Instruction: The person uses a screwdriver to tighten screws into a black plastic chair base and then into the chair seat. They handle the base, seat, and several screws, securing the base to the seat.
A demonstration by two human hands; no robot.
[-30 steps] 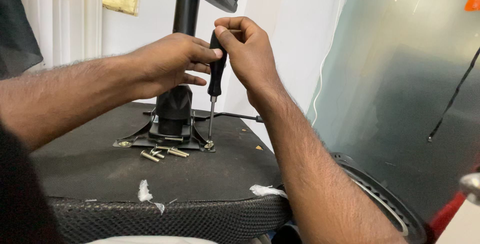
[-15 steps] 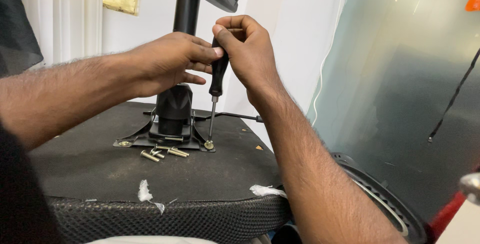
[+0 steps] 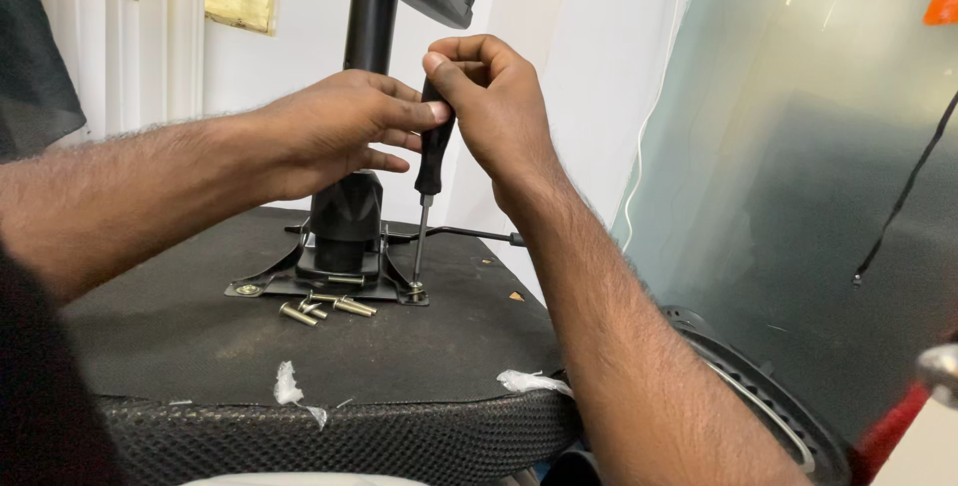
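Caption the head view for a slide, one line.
Right hand holds a black screwdriver upright on a screw in the metal mounting plate; left hand steadies its handle.

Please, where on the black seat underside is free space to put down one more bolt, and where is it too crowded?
Free: the wide black surface in front of the loose bolts, back to the white scraps near the mesh edge. Also the strip between the bracket and the right forearm. Crowded: around the bracket, where the screwdriver tip, both hands and bolts gather.

black column (image 3: 367, 22) and loose bolts (image 3: 324, 307) crowd left of screwdriver (image 3: 431, 162), open board (image 3: 200, 346) in front
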